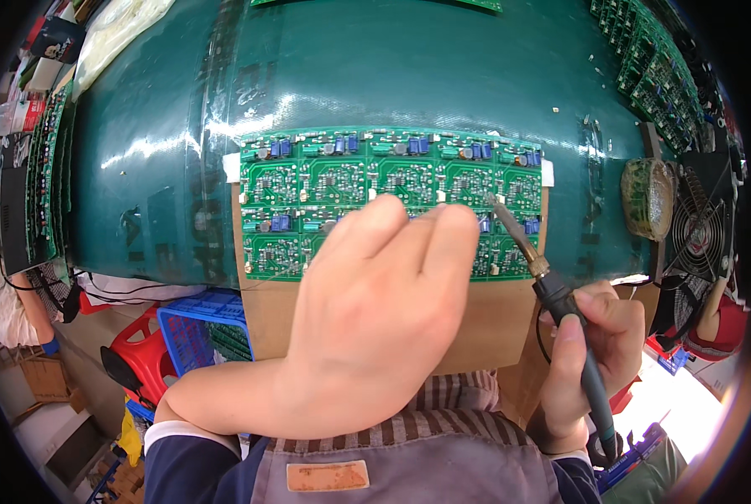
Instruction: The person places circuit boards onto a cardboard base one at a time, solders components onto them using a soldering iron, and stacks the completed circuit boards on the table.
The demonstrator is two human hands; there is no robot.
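Note:
A green circuit board panel (pixel 333 181) lies in front of me, with several repeated sections carrying blue and green parts. Above its near half is my left hand (pixel 384 311), back of the hand upward and fingers curled closed toward the board; whatever they pinch is hidden beneath. My right hand (pixel 606 328) grips a soldering iron (pixel 591 370) by its dark handle, right of the panel. The iron's tip points up and left, over the panel's right part; whether it touches is unclear. Brown cardboard (pixel 276 328) sits under the panel.
A green mat (pixel 165 185) covers the table. More circuit boards stand at the left (pixel 48 176) and far right (pixel 653 76). Near the right edge are a fan (pixel 696 223) and an oval container (pixel 647 199). A blue crate (pixel 178 328) and red stool (pixel 144 344) stand lower left.

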